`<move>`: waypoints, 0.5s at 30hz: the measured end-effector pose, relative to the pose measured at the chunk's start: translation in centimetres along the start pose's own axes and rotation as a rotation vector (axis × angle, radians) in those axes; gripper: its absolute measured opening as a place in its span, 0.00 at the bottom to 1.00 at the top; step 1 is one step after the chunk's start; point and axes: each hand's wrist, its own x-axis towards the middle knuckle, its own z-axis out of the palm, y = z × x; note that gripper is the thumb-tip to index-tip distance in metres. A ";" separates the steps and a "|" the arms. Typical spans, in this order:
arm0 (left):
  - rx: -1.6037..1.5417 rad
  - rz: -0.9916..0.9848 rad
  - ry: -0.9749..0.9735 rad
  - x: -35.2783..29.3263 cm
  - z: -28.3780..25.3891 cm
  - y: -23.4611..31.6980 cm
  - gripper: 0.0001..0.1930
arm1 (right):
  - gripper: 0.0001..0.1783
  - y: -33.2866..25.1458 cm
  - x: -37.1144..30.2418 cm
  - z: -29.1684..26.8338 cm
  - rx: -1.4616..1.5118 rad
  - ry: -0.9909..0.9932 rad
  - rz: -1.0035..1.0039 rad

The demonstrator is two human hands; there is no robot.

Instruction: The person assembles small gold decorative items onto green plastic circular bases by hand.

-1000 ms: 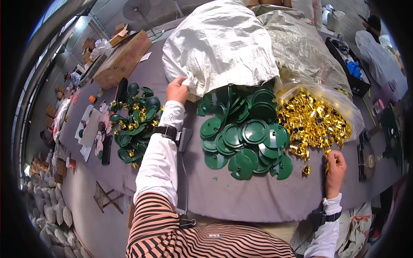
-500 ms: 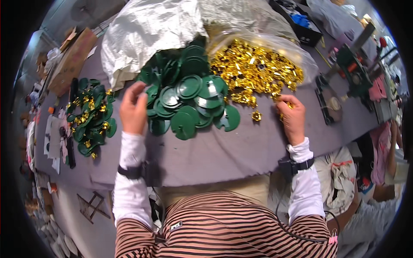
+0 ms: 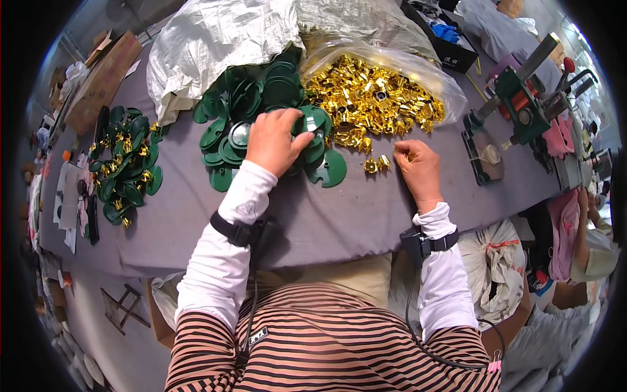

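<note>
The left hand (image 3: 275,142) reaches over a heap of green discs (image 3: 328,168) on the worktop (image 3: 339,225), its grip spread, thumb apart from the fingers; the undersides of the fingers are hidden. The right hand (image 3: 420,171) has its grip pressed together, pinching a small gold piece (image 3: 410,157) near the gold heap (image 3: 385,95), probably because so slight a part suits fingertips. The white sack (image 3: 222,49) and clear bag (image 3: 454,104) have their mouths toward the person (likely so both heaps lie within easy reach).
</note>
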 end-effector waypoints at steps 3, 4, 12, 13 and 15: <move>-0.036 0.076 -0.068 2.0 -1.0 -0.8 0.19 | 0.04 0.3 0.0 -0.6 -0.142 0.000 -0.065; -0.028 0.166 -0.001 2.4 -1.0 -0.7 0.20 | 0.04 0.3 0.1 -0.7 -0.137 -0.010 -0.080; -0.007 0.058 -0.618 4.4 -1.7 0.1 0.33 | 0.11 -0.3 0.3 -0.9 -0.365 -0.006 -0.073; -0.041 0.005 -0.690 5.2 -1.6 -0.1 0.33 | 0.13 -0.5 0.4 -1.1 -0.393 -0.058 -0.018; -0.005 0.050 -0.739 6.3 -1.9 -0.1 0.33 | 0.13 -0.9 0.2 -1.1 -0.363 -0.040 -0.071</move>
